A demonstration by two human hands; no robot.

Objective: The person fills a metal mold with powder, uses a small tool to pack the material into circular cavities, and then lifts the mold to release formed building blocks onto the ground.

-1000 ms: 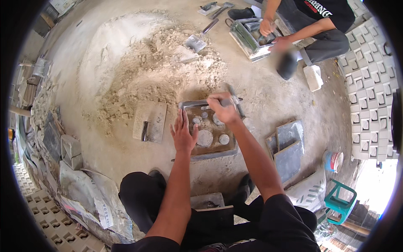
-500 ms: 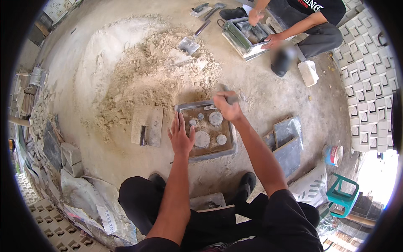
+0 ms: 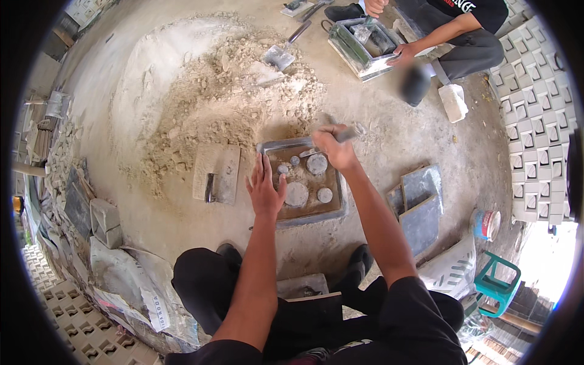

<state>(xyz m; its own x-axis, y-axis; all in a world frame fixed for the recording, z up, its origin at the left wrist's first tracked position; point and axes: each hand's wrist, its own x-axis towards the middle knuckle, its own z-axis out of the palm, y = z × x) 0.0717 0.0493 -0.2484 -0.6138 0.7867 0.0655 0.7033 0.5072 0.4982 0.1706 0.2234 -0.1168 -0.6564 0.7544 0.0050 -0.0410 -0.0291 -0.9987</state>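
Note:
Between my feet lies a square mould frame (image 3: 313,218) with dark metal-like edges, filled with brown, sandy material. Several round grey discs of different sizes sit in it, the largest (image 3: 297,194) near the front left. My left hand (image 3: 266,187) rests with fingers stretched out on the frame's left edge, holding nothing. Over the far right corner, my right hand (image 3: 331,146) is closed round a grey hand tool (image 3: 345,134), blurred by motion, so its exact kind is unclear. A short, light strip (image 3: 309,152) shows just below that hand.
A plastering float (image 3: 219,173) lies left of the frame. Beyond is a heap of sandy powder (image 3: 213,91) with a trowel (image 3: 280,58). A co-worker handles a box mould (image 3: 365,67) at far right. Grey boxes (image 3: 420,207), a bucket (image 3: 486,224) and a green stool (image 3: 497,283) stand right.
The whole view has shifted slightly. My right hand stays over the far corner with the grey tool, and my left hand stays on the frame. The co-worker's one hand has risen from the box mould.

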